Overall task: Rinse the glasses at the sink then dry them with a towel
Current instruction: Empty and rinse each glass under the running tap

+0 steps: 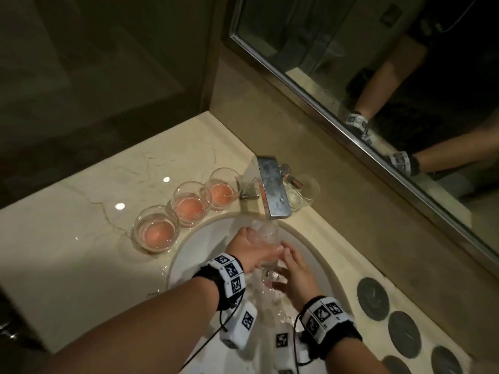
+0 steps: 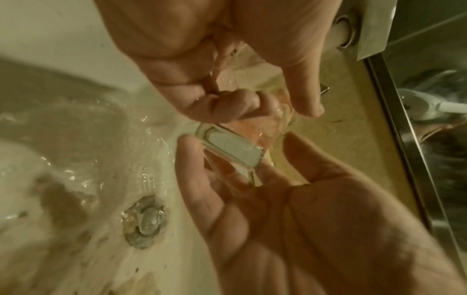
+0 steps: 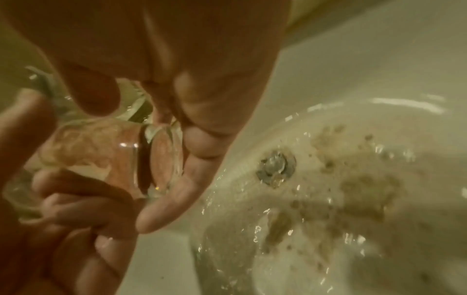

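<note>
Left hand (image 1: 249, 251) and right hand (image 1: 294, 271) together over sink (image 1: 189, 255), both curled round one clear glass (image 1: 266, 234) held on its side under faucet (image 1: 272, 193). Basin wet, water round drain (image 3: 275, 166). On counter (image 1: 81, 238) left of faucet, three glasses (image 1: 189, 202) in row, each holding pinkish liquid. One clear glass (image 1: 303, 191) behind faucet; contents hard to tell.

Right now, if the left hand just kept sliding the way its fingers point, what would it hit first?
The left hand points right, across the basin, and it already holds the glass under the tap. Beyond the glass, it would probably meet the right hand, which grips the glass's base. Depth is hard to judge.
</note>
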`<state>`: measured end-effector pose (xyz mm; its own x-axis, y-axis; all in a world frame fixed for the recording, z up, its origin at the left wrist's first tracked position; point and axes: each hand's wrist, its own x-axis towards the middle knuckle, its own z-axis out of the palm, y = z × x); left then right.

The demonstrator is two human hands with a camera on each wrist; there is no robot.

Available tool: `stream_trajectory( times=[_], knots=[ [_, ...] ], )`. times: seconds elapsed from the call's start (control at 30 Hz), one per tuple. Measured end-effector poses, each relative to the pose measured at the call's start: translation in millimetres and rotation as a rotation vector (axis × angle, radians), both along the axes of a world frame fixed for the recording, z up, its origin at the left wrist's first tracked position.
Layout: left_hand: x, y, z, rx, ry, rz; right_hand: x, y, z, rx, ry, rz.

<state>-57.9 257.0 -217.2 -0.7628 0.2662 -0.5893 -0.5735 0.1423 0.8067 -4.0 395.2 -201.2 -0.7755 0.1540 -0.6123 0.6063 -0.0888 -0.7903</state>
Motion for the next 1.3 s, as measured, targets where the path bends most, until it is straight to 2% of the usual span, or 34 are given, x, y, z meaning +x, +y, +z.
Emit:
stream_trajectory(
  times=[0.03, 0.1, 0.2, 0.27, 0.37, 0.53, 0.67, 0.8, 0.97, 1.17, 1.3],
  knots=[
    [1, 3, -1, 0.021, -0.021, 0.017, 0, -3, -5, -0.172, -0.032, -0.088],
    [3, 9, -3, 0.085, -0.073, 0.054, 1, -8, -12, -0.347, -0.023, -0.212],
    [1, 9, -5, 0.14, -0.089, 0.053, -2, -7, -23, -0.444, 0.016, -0.309],
    [-3, 4, -6, 0.165, -0.081, 0.011, -4, -1, -29, -0.49, 0.011, -0.312],
    [-8, -4, -9, 0.215, -0.05, -0.049, -6, 7, -37, -0.51, -0.055, -0.282],
    [-11, -5, -14, 0.181, 0.013, -0.013, -11, 8, -39, -0.564, -0.148, -0.308],
    [-13, -8, -10, 0.23, -0.021, -0.033, -14, 8, -45, -0.556, -0.14, -0.354],
    [-12, -12, -6, 0.295, -0.037, -0.074, -19, 11, -44, -0.51, -0.152, -0.303],
    [-7, -10, -6, 0.313, -0.04, -0.057, -21, 9, -38, -0.553, -0.132, -0.301],
    [-5, -7, -8, 0.342, -0.045, -0.088, -21, 9, -44, -0.455, -0.164, -0.286],
    [-6, -5, -17, 0.334, -0.085, -0.008, -22, 8, -41, -0.517, -0.122, -0.313]
  ],
)
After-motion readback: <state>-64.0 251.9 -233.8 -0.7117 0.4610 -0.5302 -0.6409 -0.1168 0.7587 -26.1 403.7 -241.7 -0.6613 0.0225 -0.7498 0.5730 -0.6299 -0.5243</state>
